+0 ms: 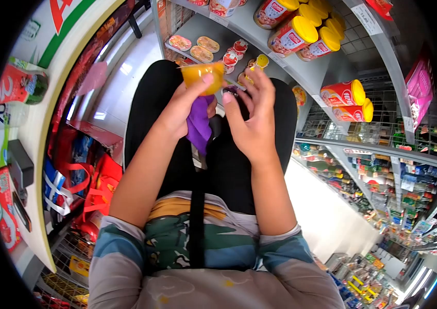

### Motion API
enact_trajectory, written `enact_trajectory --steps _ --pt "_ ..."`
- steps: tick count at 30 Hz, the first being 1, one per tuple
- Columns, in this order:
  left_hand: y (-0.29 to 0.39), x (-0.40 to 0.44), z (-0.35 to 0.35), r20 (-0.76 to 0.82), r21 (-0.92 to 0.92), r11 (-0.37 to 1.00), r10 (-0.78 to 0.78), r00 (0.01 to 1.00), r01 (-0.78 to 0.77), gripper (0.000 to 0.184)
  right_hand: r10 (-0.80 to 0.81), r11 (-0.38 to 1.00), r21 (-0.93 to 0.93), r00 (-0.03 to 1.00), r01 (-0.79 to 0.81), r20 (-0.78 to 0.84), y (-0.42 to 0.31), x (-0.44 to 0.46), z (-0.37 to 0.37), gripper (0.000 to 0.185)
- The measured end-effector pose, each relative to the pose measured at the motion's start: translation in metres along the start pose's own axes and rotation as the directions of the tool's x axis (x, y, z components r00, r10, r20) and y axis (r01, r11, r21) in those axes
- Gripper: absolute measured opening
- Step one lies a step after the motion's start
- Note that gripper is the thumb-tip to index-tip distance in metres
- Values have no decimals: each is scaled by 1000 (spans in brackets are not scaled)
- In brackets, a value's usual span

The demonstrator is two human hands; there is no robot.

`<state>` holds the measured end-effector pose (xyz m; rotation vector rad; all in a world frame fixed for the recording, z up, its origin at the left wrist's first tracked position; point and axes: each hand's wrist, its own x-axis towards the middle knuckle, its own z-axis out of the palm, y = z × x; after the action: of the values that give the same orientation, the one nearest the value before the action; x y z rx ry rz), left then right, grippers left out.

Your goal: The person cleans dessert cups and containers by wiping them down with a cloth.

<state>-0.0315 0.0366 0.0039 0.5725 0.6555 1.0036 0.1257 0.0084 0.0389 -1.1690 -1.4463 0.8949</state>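
Note:
My left hand [178, 110] is closed around a clear cup of yellow-orange jelly [203, 78], held upright with the thumb across its side. A purple cloth [198, 123] hangs below the cup from the same hand. To the right, my right hand [253, 116] is raised with its fingers bent and apart, not touching the cup. By its thumb tip shows a small dark thing [231, 91]; whether the hand touches it cannot be told. Behind both hands, a low shelf carries small cups with red lids [235, 50] and yellow lids [262, 61].
Oval packs [201, 53] lie on the low shelf. Yellow-lidded cans [301, 36] stand above, more cans [343, 93] lie at right. Red bags [106, 177] hang at left under a counter edge [56, 129]. My black-trousered knees [151, 98] are bent close to the shelf.

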Motion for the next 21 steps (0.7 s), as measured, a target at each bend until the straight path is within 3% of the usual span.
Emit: enact_trajectory --steps 1,3,4,5,7,11,13,14,16,20,21 --pt "3 0 -2 -53 -92 994 62 997 -67 47 51 998 -37 998 -50 39 3 -3 2 67" --pt "8 1 -6 -30 -141 987 76 997 -79 47 228 950 -272 935 -152 272 0 -6 0 63" --pt "10 2 -7 -14 -218 971 99 995 -100 47 276 942 -286 889 -174 366 -5 -7 -1 62" --pt "10 2 -8 0 -297 948 123 992 -117 47 231 969 -187 869 -163 438 -8 -7 1 61" --pt "10 2 -12 22 -303 944 146 989 -133 46 441 886 -350 785 -305 435 -13 -6 2 59" --pt "10 3 -13 60 -362 924 154 986 -123 41 418 894 -324 838 -310 350 -9 -6 1 53" --pt "9 4 -8 -90 -241 957 145 985 -163 44 156 940 -331 965 -79 213 -1 -10 5 51" --pt "9 5 -9 -86 -238 958 143 986 -160 44 155 941 -329 966 -80 208 2 -12 4 51" --pt "8 7 -10 -158 -259 951 130 979 -168 44 -19 865 -488 981 113 193 -1 -10 1 49" --pt "13 8 -11 -169 -313 934 122 978 -170 43 -81 808 -565 982 166 173 -6 -10 -1 47" --pt "13 10 -12 -174 -334 924 133 976 -185 44 96 867 -498 970 30 225 -4 -11 -1 47"
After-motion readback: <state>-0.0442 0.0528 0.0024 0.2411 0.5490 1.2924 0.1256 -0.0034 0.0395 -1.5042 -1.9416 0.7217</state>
